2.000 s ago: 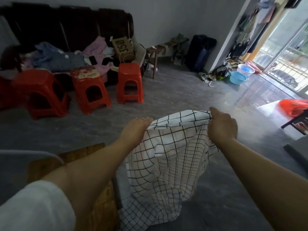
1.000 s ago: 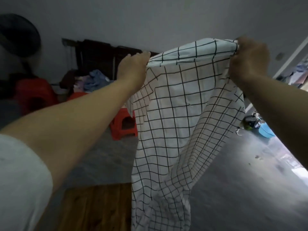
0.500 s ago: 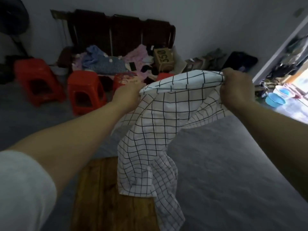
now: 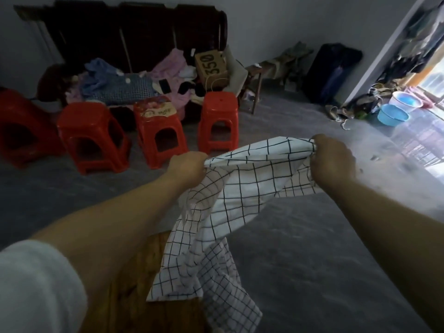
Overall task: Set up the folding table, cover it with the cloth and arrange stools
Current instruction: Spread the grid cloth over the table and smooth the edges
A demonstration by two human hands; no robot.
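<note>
A white cloth with a black grid (image 4: 242,186) hangs in the air between my hands. My left hand (image 4: 186,168) grips its top edge at the left and my right hand (image 4: 332,163) grips it at the right. The cloth's loose lower part droops over the wooden table top (image 4: 141,292) below my left arm. Several red plastic stools stand in a row on the grey floor ahead: one at the far left (image 4: 21,131), then one (image 4: 93,135), one with a printed seat (image 4: 159,131), and one (image 4: 219,121).
A dark sofa (image 4: 134,44) heaped with clothes and a cardboard box (image 4: 211,66) stands behind the stools. A wooden bench (image 4: 259,78) and a dark suitcase (image 4: 331,70) line the back wall. Blue basins (image 4: 394,114) sit by the bright doorway at the right.
My hands have come down from a high lift with the cloth, which swung toward the table top. The view has tilted back down to the floor and stools.
</note>
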